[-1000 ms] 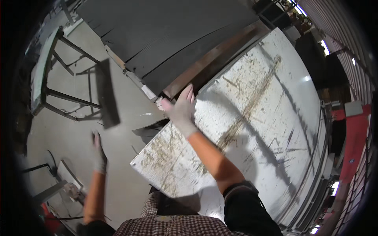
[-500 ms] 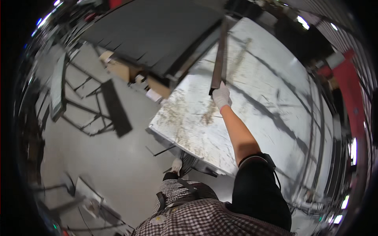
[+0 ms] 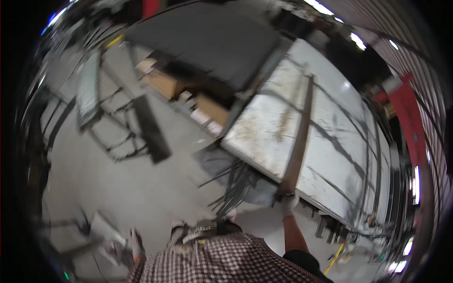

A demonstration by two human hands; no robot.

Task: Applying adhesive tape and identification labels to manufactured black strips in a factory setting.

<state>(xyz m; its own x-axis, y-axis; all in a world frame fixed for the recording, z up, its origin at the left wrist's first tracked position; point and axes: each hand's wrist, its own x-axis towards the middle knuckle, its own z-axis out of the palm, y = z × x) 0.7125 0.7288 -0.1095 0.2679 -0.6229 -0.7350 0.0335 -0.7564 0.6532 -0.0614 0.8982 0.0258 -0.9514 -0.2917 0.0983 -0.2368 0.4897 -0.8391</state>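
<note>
Nearest, the person's checked shirt point(image 3: 222, 257) fills the lower edge. The left hand point(image 3: 136, 245), gloved, hangs low, well away from the big metal table point(image 3: 330, 137) and close to the concrete floor point(image 3: 118, 188); blur hides whether its fingers are open or closed. The right hand point(image 3: 289, 203), in a pale glove, is at the table's near edge, fingers closed around the near end of a long rusty flat bar point(image 3: 298, 141). The bar lies across the tabletop, running from that edge toward the table's far side. The tabletop is pale, scratched sheet metal with brown stains. Below the table's near corner a bundle of thin dark rods point(image 3: 233, 186) rests on the floor. Left of the table stand a metal frame stand point(image 3: 101, 113) and a dark plank point(image 3: 151, 129). Beyond the table's left edge lie cardboard boxes point(image 3: 188, 94) and a wide dark sheet point(image 3: 207, 42).
</note>
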